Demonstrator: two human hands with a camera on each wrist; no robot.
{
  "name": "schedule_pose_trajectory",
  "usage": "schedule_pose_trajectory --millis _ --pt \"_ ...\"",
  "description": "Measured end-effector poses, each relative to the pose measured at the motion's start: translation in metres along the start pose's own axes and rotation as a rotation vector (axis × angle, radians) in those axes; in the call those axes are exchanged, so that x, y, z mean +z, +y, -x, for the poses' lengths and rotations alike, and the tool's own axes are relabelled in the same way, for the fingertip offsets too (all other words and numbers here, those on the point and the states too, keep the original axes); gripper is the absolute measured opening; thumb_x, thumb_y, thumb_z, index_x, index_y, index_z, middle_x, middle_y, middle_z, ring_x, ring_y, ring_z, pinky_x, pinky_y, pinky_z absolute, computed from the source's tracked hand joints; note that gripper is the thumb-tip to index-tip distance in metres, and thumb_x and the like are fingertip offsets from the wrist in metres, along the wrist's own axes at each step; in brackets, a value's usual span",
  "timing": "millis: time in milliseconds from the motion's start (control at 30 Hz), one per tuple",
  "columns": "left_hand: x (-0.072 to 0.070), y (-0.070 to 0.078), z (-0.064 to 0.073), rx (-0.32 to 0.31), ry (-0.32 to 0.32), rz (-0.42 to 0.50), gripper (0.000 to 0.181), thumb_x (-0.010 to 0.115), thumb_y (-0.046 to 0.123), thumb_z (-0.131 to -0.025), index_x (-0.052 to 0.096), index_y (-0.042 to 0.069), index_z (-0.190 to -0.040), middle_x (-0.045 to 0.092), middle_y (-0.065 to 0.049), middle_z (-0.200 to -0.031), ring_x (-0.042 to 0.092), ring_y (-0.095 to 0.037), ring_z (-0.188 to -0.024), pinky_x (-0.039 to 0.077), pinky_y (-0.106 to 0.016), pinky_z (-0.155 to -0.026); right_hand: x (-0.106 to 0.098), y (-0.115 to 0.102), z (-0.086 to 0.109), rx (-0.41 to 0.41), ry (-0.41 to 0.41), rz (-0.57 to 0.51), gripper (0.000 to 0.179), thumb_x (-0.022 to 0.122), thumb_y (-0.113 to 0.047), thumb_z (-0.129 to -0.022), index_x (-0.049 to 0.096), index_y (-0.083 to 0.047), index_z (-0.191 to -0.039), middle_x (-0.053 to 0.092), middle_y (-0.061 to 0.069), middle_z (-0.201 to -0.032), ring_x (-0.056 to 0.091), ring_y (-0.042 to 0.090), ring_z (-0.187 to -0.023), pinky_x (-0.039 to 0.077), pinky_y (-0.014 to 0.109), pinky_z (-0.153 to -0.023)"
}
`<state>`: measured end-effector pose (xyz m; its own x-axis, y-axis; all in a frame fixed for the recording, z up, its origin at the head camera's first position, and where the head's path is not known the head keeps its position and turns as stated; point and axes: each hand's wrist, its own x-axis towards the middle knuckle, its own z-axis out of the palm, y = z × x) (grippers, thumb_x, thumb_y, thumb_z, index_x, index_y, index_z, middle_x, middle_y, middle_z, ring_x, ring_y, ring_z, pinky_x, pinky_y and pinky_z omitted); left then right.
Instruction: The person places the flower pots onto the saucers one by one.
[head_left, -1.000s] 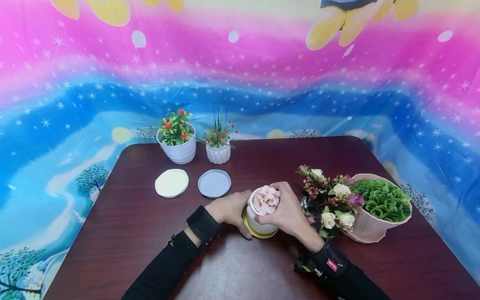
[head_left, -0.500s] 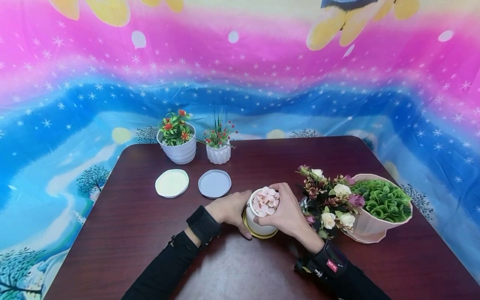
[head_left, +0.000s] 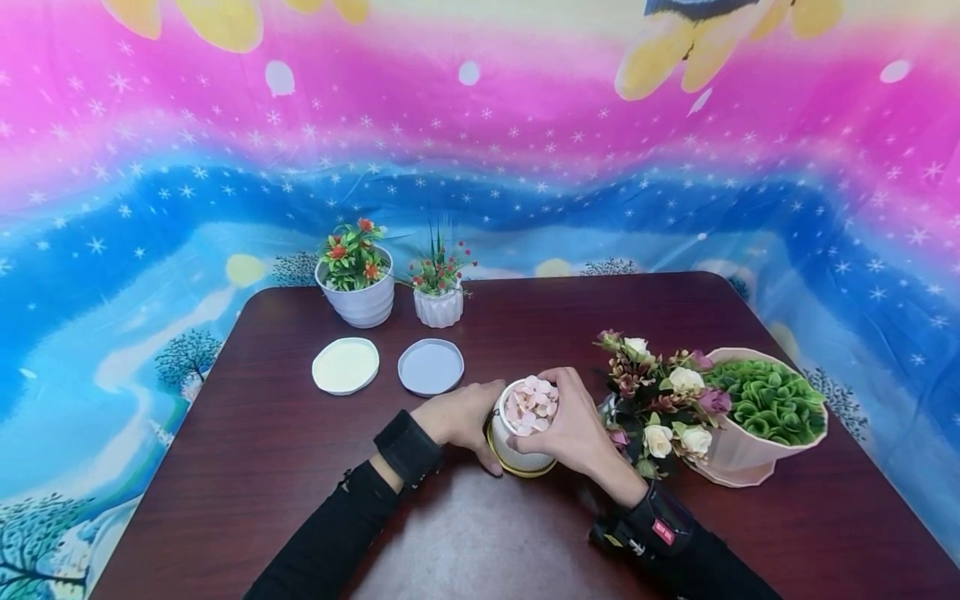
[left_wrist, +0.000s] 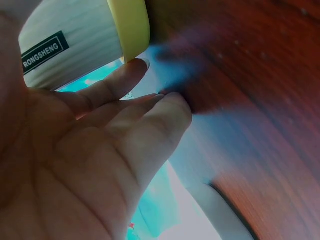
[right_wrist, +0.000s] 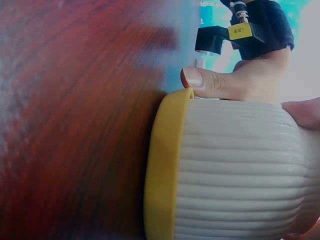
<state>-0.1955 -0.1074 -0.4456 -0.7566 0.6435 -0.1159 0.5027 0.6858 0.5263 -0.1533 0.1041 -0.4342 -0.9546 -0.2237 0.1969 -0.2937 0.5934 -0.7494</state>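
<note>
A ribbed white flowerpot [head_left: 519,454] with pale pink flowers [head_left: 532,405] in its mouth stands in a yellow saucer [right_wrist: 162,175] near the middle of the table. My right hand [head_left: 576,423] grips the pot by its upper part, thumb on the near side and fingers on the far right. Low on the pot's left side, my left hand [head_left: 467,421] holds the saucer between thumb and fingers. Its thumb [right_wrist: 210,82] touches the saucer's rim in the right wrist view. A dark label [left_wrist: 45,52] reading RONGSHENG shows on the pot in the left wrist view.
To the right stand a bunch of artificial roses [head_left: 660,408] and a pink pot [head_left: 727,450] with green leaves. A cream saucer [head_left: 346,367] and a grey saucer [head_left: 431,367] lie left of centre. Behind them are two potted plants, one white pot [head_left: 358,304] larger than the other [head_left: 438,307].
Almost nothing differs. Both hands stay on the flowerpot and saucer, and the pot keeps its place; the pink flowers look very slightly turned.
</note>
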Motion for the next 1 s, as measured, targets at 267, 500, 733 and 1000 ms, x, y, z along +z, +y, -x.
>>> schedule_pose_trajectory --millis 267,500,733,1000 --pt "0.0 0.001 0.0 0.007 0.005 -0.018 0.091 0.109 0.04 -0.057 0.058 0.011 -0.127 0.068 -0.002 -0.123 0.068 -0.018 -0.111 0.055 -0.035 -0.099 0.001 0.001 0.001 -0.005 -0.006 -0.009 0.086 0.099 -0.027 -0.056 0.059 -0.002 -0.128 0.058 0.009 -0.121 0.058 0.024 -0.105 0.049 0.043 -0.094" --pt "0.0 0.002 0.0 0.0 0.004 -0.015 0.09 0.109 0.039 -0.057 0.058 0.011 -0.126 0.068 -0.002 -0.122 0.068 -0.019 -0.111 0.055 -0.035 -0.099 0.001 0.002 0.0 0.013 -0.033 -0.011 0.088 0.098 -0.028 -0.058 0.057 -0.001 -0.131 0.057 0.011 -0.123 0.057 0.025 -0.106 0.049 0.043 -0.094" --pt "0.0 0.003 0.001 -0.011 0.009 -0.004 0.092 0.109 0.039 -0.057 0.058 0.011 -0.128 0.069 -0.004 -0.126 0.068 -0.019 -0.113 0.055 -0.036 -0.1 -0.007 -0.004 0.0 -0.032 -0.056 -0.042 0.096 0.099 -0.031 -0.061 0.055 -0.001 -0.141 0.055 0.015 -0.135 0.058 0.032 -0.118 0.048 0.05 -0.102" --pt "0.006 0.005 -0.002 0.011 0.03 -0.052 0.099 0.107 0.045 -0.058 0.06 0.009 -0.137 0.066 -0.006 -0.13 0.068 -0.024 -0.114 0.055 -0.038 -0.101 -0.039 -0.032 -0.003 -0.195 0.02 -0.321 0.079 0.09 -0.015 -0.081 0.051 0.001 -0.149 0.048 0.018 -0.151 0.041 0.035 -0.149 0.025 0.053 -0.127"
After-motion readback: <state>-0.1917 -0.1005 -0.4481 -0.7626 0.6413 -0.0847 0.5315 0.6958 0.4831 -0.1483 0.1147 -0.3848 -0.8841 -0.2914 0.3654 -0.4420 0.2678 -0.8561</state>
